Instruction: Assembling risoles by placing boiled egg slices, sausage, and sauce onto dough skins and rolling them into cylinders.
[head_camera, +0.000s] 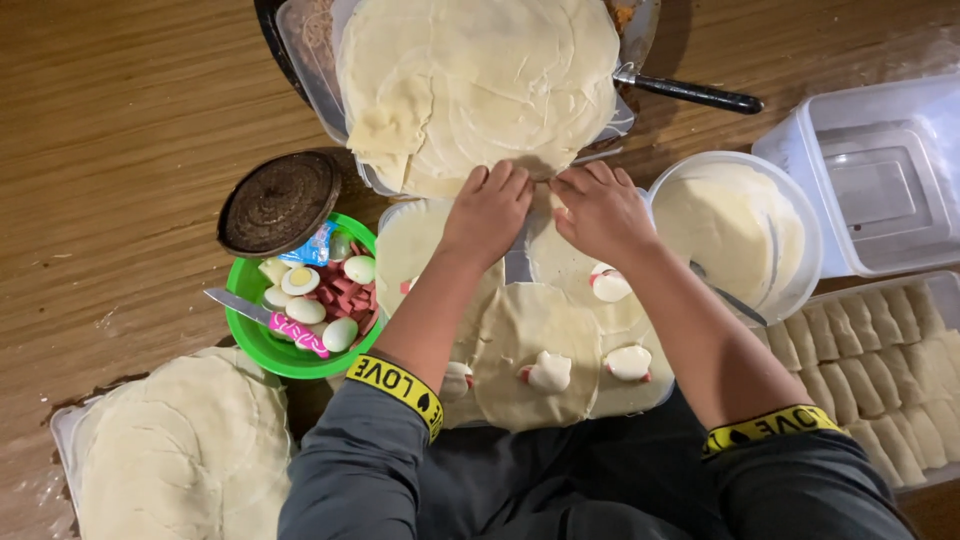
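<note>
My left hand (490, 212) and my right hand (600, 210) reach side by side to the near edge of a big stack of thin pale wrapper sheets (480, 80) lying on a clear tray. The fingertips of both hands pinch at that edge; how much they hold I cannot tell. Below my wrists, round wrappers (530, 340) lie spread on a tray, each topped with a piece of egg and red sausage (548, 372).
A green bowl (262, 345) at left holds halved eggs, sausage pieces and a pink-handled knife. A round dark lid (280, 202) leans on it. A white batter bowl (740, 230), an empty clear box (880, 180), finished rolls (880, 350) sit right. Another wrapper stack (185, 450) lies lower left.
</note>
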